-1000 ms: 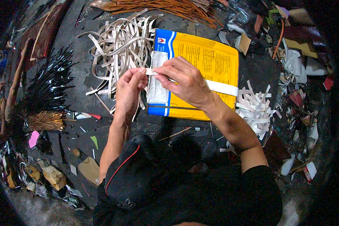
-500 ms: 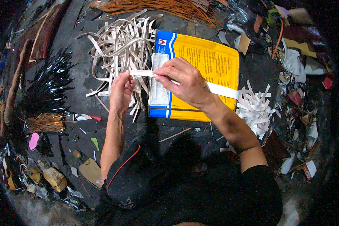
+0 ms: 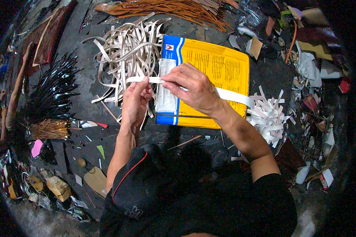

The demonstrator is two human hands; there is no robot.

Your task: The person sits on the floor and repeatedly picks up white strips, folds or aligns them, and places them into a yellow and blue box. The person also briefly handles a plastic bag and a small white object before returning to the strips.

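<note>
The left hand (image 3: 137, 94) has shifted rightward along the white strip (image 3: 235, 96) in the head view; its curled fingers pinch it beside the pale pile (image 3: 132, 53); the right hand (image 3: 195, 87), knuckles up, pinches it over the yellow-and-blue panel (image 3: 225, 59). The strip runs across the panel toward the short cut pieces (image 3: 268, 118).

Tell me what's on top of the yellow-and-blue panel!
On the panel lies a whitish pad; a white strip crosses above. The right hand covers part, so I can't see what's beneath it.

A hand-craft workshop — tangled off-white strips (image 3: 127, 51), a bundle of orange-brown strips (image 3: 166, 8) and strewn offcuts (image 3: 254, 47) — all crowding one dark, grimy work surface (image 3: 85, 75).
</note>
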